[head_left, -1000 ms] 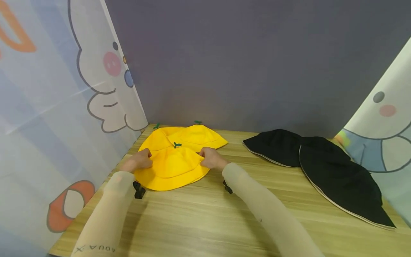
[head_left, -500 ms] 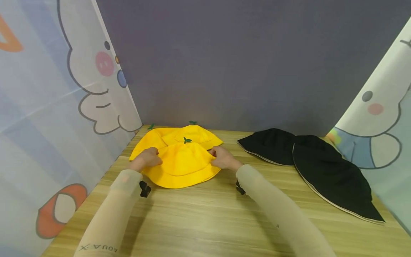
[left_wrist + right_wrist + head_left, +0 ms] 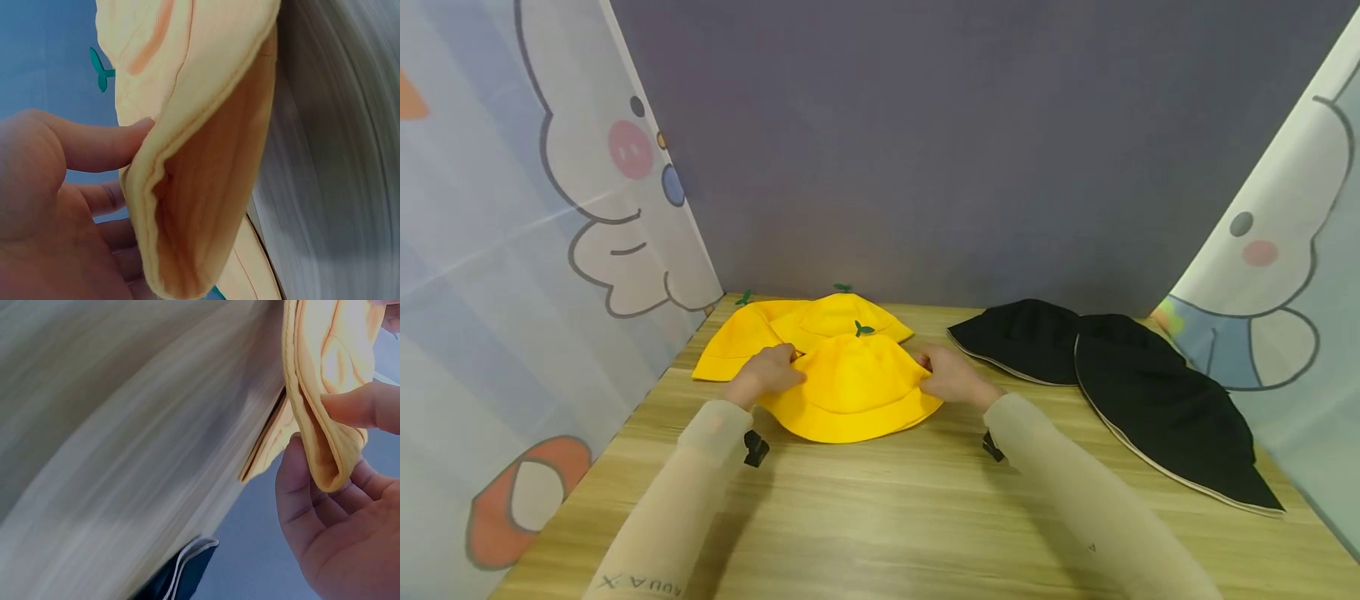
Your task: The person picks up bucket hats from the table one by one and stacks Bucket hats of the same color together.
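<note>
A yellow bucket hat with a green sprout on its crown is between my two hands. My left hand pinches its left brim, thumb on the outer cloth, as the left wrist view shows. On the other side my right hand pinches the right brim; in the right wrist view the thumb presses against the folded cloth. Behind it lie two more yellow hats, one at the left and one at the back, partly overlapping. The held hat hides part of them.
Two black hats lie flat at the right, the rear one touching the larger front one. A dark grey panel stands behind the wooden table. Printed cloth walls flank both sides.
Both hands have carried the front yellow hat to the right, away from the two other yellow hats, which now show more. The head view has shifted slightly; the black hats stay put.
</note>
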`<action>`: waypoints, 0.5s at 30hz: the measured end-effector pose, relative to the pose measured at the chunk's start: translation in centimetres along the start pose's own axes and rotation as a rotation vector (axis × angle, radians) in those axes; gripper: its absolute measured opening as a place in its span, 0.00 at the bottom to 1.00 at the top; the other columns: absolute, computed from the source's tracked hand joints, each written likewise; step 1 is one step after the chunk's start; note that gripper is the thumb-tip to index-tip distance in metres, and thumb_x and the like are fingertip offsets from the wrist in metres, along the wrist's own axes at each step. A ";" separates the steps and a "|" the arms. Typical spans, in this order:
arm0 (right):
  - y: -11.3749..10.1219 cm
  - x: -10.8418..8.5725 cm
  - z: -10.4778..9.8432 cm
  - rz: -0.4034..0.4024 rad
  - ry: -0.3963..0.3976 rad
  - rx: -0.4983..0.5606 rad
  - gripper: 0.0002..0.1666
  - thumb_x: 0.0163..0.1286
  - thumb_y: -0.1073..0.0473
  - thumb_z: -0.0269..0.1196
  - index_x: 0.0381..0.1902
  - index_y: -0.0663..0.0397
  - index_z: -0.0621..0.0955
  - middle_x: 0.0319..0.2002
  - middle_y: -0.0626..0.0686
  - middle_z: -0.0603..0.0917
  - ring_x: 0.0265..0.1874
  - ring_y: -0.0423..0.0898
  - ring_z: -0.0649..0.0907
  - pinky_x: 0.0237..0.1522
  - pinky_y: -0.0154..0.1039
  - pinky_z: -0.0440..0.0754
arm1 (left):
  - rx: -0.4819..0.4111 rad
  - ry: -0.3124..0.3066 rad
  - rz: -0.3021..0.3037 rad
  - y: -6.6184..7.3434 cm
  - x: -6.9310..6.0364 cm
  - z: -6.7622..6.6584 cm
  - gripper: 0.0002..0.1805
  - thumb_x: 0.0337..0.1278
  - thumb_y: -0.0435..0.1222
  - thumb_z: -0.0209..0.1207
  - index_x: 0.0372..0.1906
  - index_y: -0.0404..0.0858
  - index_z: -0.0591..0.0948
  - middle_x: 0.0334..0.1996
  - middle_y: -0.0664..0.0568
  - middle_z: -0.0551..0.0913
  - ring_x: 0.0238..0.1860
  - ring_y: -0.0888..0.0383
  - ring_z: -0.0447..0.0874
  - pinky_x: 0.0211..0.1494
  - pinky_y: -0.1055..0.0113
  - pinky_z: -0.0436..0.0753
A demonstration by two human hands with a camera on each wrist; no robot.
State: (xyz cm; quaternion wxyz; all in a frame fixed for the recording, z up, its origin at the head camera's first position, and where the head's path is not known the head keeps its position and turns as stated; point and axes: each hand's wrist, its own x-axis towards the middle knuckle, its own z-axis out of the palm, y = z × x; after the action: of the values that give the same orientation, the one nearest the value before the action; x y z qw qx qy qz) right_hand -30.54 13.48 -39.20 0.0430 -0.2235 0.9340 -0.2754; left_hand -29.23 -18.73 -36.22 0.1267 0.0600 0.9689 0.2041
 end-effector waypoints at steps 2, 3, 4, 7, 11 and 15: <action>0.2 -0.4 -0.3 -0.008 0.012 -0.017 0.12 0.53 0.71 0.62 0.35 0.57 0.76 0.27 0.50 0.70 0.23 0.45 0.68 0.27 0.36 0.64 | 0.004 0.000 0.023 0.4 0.1 0.3 0.26 0.70 0.40 0.59 0.63 0.27 0.72 0.59 0.34 0.78 0.52 0.43 0.77 0.60 0.48 0.76; 0.3 -0.7 -0.4 -0.013 0.017 -0.024 0.11 0.52 0.72 0.62 0.34 0.56 0.75 0.26 0.50 0.69 0.22 0.45 0.67 0.26 0.36 0.63 | 0.003 0.002 0.030 0.7 0.2 0.4 0.26 0.70 0.40 0.59 0.63 0.27 0.72 0.60 0.34 0.77 0.53 0.43 0.77 0.60 0.48 0.76; 0.4 -0.9 -0.5 -0.008 0.019 -0.027 0.11 0.52 0.72 0.62 0.33 0.56 0.75 0.25 0.49 0.68 0.22 0.44 0.66 0.26 0.36 0.62 | 0.003 0.005 0.036 0.9 0.3 0.4 0.26 0.70 0.40 0.59 0.63 0.27 0.72 0.60 0.34 0.78 0.52 0.43 0.77 0.60 0.48 0.76; 0.6 -1.7 -1.1 0.020 0.027 -0.023 0.10 0.52 0.71 0.62 0.31 0.55 0.75 0.22 0.48 0.65 0.19 0.43 0.64 0.24 0.36 0.61 | -0.002 0.008 0.054 1.7 0.5 0.6 0.25 0.70 0.40 0.59 0.62 0.28 0.72 0.58 0.35 0.78 0.50 0.44 0.77 0.58 0.50 0.77; 1.3 -3.0 -1.9 0.075 0.031 -0.031 0.09 0.53 0.70 0.62 0.31 0.55 0.74 0.21 0.48 0.63 0.18 0.43 0.63 0.23 0.36 0.60 | -0.023 0.015 0.090 2.7 1.0 1.1 0.24 0.69 0.41 0.61 0.61 0.29 0.74 0.55 0.37 0.80 0.46 0.46 0.77 0.54 0.53 0.78; 1.9 -4.1 -2.5 0.104 0.025 -0.060 0.09 0.55 0.69 0.62 0.34 0.57 0.76 0.23 0.49 0.66 0.19 0.44 0.66 0.23 0.36 0.62 | -0.028 0.036 0.119 3.5 1.2 2.1 0.23 0.69 0.41 0.62 0.59 0.30 0.75 0.53 0.38 0.82 0.43 0.48 0.77 0.50 0.55 0.78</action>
State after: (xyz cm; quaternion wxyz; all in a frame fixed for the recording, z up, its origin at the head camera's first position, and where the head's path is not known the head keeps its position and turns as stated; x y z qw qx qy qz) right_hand -28.08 17.94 -38.24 0.0389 -0.1722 0.9527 -0.2474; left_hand -29.65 -14.51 -36.85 0.0978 0.1121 0.9627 0.2260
